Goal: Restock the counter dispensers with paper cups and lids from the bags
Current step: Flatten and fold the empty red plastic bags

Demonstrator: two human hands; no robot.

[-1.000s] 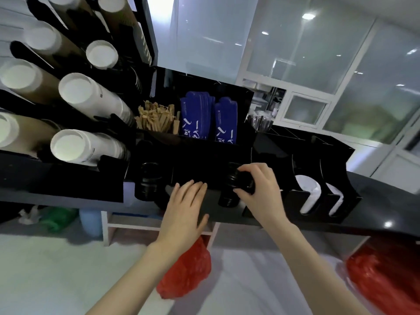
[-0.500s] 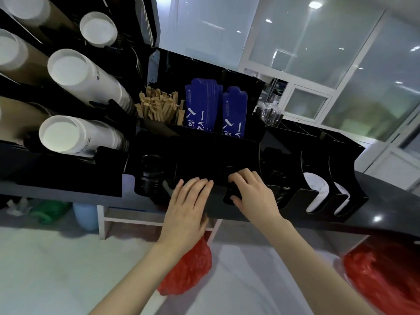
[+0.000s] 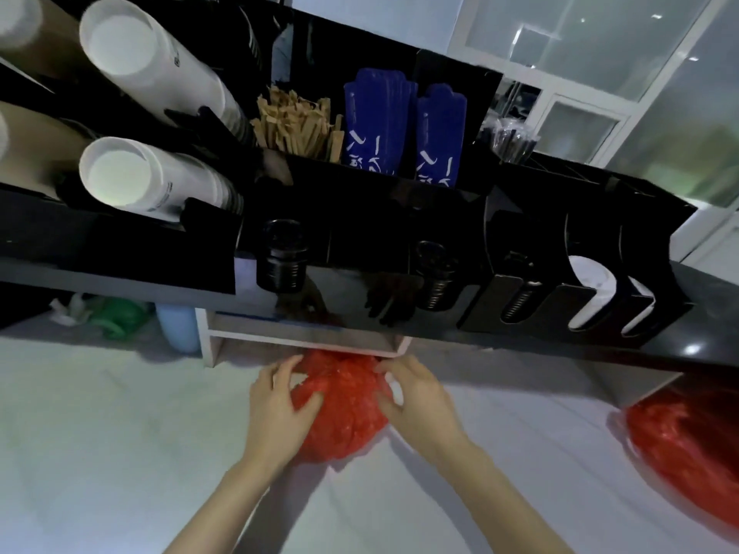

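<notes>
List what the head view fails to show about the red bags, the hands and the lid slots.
- Contents of the red bag: head view, hidden by its crumpled opaque plastic.
- Second red bag: cut off by the right edge.
- Left hand and right hand: motion blur hides whether the fingers pinch the plastic.
- Black lids: too dark to count against the black lid dispenser.

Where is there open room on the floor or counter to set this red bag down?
Bare pale floor lies left of the red plastic bag that the left hand and right hand grip, and between it and the second red bag. The black counter organiser is crowded; only its right end shows bare.
</notes>
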